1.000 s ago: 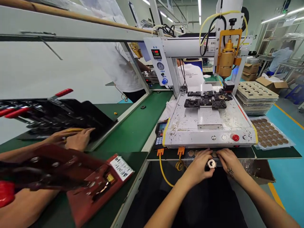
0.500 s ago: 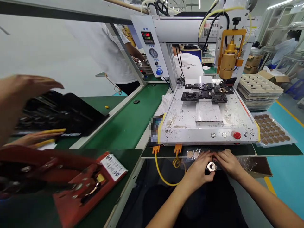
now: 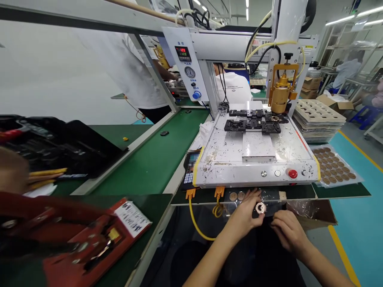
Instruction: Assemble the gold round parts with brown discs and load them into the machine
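Note:
My left hand [image 3: 245, 210] is closed around a small round rose-gold metal piece [image 3: 260, 208], holding it upright between thumb and fingers. A ring and a dark centre show on the face turned toward me. To its right, my right hand [image 3: 287, 228] is apart from the piece, with fingers curled and fingertips pressed together; whatever they pinch, if anything, is too small to make out. Behind my left hand, pale round discs [image 3: 237, 196] lie in clear plastic on the ledge below the white bench machine [image 3: 221, 171].
Black fixtures [image 3: 254, 124] sit on the machine bed under a gold dispensing head [image 3: 280, 95]. A sheet of brown discs [image 3: 335, 165] and stacked trays [image 3: 318, 119] stand right. A cardboard box [image 3: 323, 215] is below. At left, a red press [image 3: 89, 247] stands near a co-worker's blurred hand [image 3: 12, 169].
My right hand has drawn away from the round metal piece, down and to the right. My left hand still holds the piece. The co-worker's raised hand has dropped, and the camera view has shifted slightly.

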Available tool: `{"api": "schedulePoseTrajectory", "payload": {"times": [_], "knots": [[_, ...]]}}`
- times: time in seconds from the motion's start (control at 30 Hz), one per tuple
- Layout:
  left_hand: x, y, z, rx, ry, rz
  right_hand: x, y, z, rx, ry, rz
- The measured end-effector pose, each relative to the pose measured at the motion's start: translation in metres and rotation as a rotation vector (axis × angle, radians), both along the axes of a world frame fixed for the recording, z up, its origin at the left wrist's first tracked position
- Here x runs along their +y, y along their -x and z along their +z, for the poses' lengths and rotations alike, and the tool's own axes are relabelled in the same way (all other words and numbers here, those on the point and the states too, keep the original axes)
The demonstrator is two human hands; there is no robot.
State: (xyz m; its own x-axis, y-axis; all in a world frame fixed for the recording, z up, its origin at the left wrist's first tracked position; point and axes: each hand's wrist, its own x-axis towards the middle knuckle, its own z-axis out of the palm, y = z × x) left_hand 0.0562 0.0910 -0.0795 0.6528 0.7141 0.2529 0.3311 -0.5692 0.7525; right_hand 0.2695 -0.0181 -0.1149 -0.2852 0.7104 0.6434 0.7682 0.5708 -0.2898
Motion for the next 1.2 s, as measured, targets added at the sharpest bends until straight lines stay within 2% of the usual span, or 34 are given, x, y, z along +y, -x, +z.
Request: {"api": "schedulePoseTrajectory", "payload": {"times": [0.13, 0.23, 0.3, 0.43, 0.6, 0.67, 0.8, 0.9, 0.97, 1.0, 1.13, 1.2], "knots": [[0.015, -0.006, 0.008, -0.011, 0.025, 0.045, 0.017, 0.008, 0.003, 0.049, 0.092, -0.089], [0.019, 0.004, 0.014, -0.017, 0.014, 0.013, 0.034, 0.010, 0.000, 0.045, 0.119, -0.169], [0.016, 0.014, 0.013, -0.030, -0.030, -0.003, 0.042, 0.009, -0.002, 0.064, 0.128, -0.207], [0.004, 0.018, 0.006, 0.000, -0.151, 0.004, 0.046, 0.004, 0.001, 0.226, 0.160, -0.169], [0.003, 0.000, 0.009, 0.069, -0.266, 0.081, 0.034, -0.009, 0.019, 0.528, 0.190, -0.299], [0.005, -0.004, 0.013, 0.095, -0.286, 0.090, 0.028, -0.014, 0.029, 0.624, 0.295, -0.346], [0.004, -0.006, 0.017, 0.102, -0.339, 0.123, 0.021, -0.020, 0.047, 0.804, 0.580, -0.310], [-0.001, -0.005, 0.021, 0.051, -0.321, 0.146, 0.020, -0.017, 0.063, 0.828, 0.621, -0.272], [-0.007, -0.002, 0.027, -0.019, -0.208, 0.149, 0.020, -0.011, 0.075, 0.811, 0.601, -0.240], [-0.011, 0.001, 0.030, -0.069, -0.098, 0.147, 0.020, -0.007, 0.081, 0.804, 0.598, -0.220], [-0.032, 0.014, 0.044, -0.410, 0.583, 0.160, 0.022, 0.010, 0.097, 0.961, 0.720, -0.124], [-0.043, 0.022, 0.052, -0.581, 0.855, 0.210, 0.024, 0.018, 0.101, 1.072, 0.813, -0.063]]}}
